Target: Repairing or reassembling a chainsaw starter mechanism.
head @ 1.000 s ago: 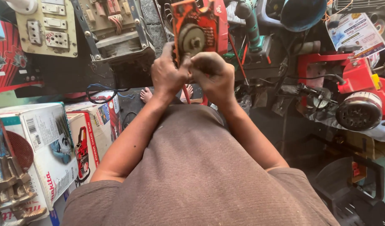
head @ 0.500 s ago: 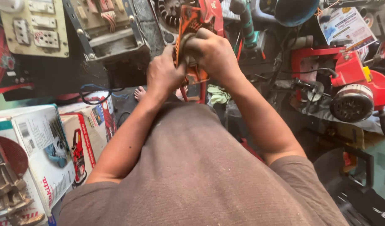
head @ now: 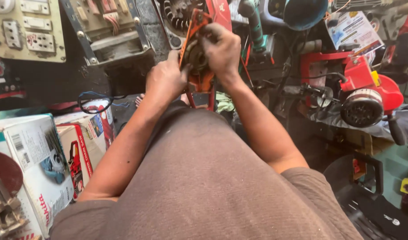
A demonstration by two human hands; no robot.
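Both my hands hold an orange machine cover (head: 200, 80) with a round grey pulley in it, upright in front of my chest. My left hand (head: 166, 80) grips its left edge and lower side. My right hand (head: 221, 49) wraps over its top right, fingers pressed on the pulley area. Just behind the cover sits a dark finned flywheel (head: 179, 11) of a red engine body (head: 219, 11). My brown shirt fills the lower part of the view.
A beige switch and socket panel (head: 26, 29) hangs upper left, with a grey metal box (head: 110, 31) beside it. Printed cardboard boxes (head: 39, 160) stand at left. A red engine machine (head: 364, 93) sits at right, a green tool (head: 253, 22) and a blue tub (head: 304, 11) above.
The view has tilted and shifted. My right hand has slid up over the cover's top, and the cover now stands more edge-on, closer to the flywheel.
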